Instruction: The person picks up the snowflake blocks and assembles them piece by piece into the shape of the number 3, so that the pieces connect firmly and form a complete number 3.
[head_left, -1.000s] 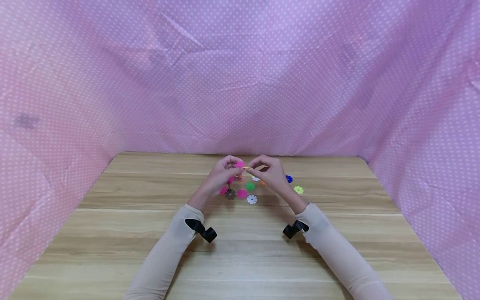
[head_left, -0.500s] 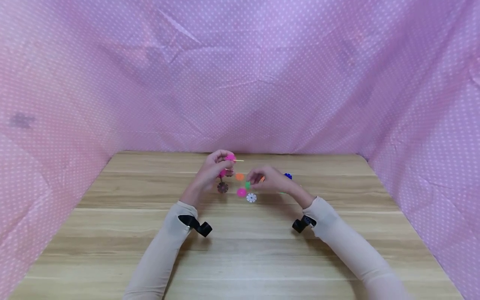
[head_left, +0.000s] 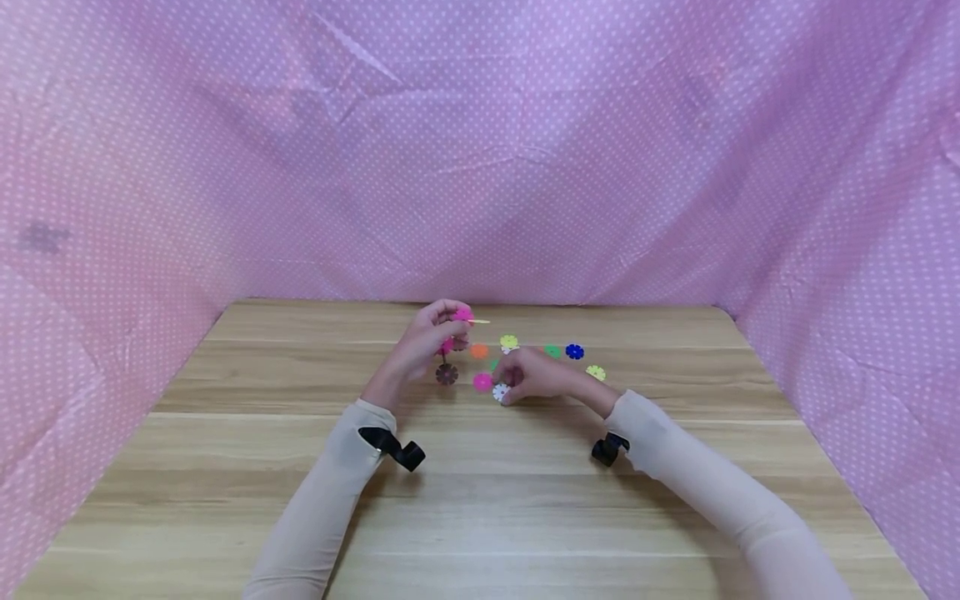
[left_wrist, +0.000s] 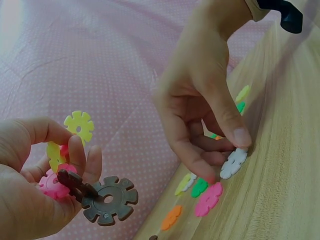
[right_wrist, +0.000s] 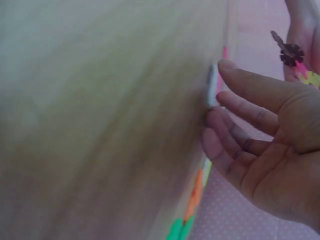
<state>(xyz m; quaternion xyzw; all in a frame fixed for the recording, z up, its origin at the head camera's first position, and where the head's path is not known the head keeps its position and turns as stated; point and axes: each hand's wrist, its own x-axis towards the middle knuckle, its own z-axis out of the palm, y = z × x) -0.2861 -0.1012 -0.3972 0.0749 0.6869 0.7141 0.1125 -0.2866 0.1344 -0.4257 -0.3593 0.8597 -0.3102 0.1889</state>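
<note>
My left hand holds up a chain of interlocked plastic snowflake discs above the table. In the left wrist view its fingers grip the pink disc and a yellow one behind it. Another yellow disc sticks up at the top, and a brown disc hangs at the lower end. My right hand is down at the tabletop, thumb and curled fingers at opposite edges of a white disc. Close by lie a pink disc and a partly hidden green disc.
Other loose discs lie on the wooden table: orange, yellow over a white one, green, blue and yellow. Pink dotted cloth hangs behind the table and at both sides.
My right hand has left the yellow disc on the chain and come down towards me to the white disc. The left hand drew the chain slightly left, then stayed nearly still.
</note>
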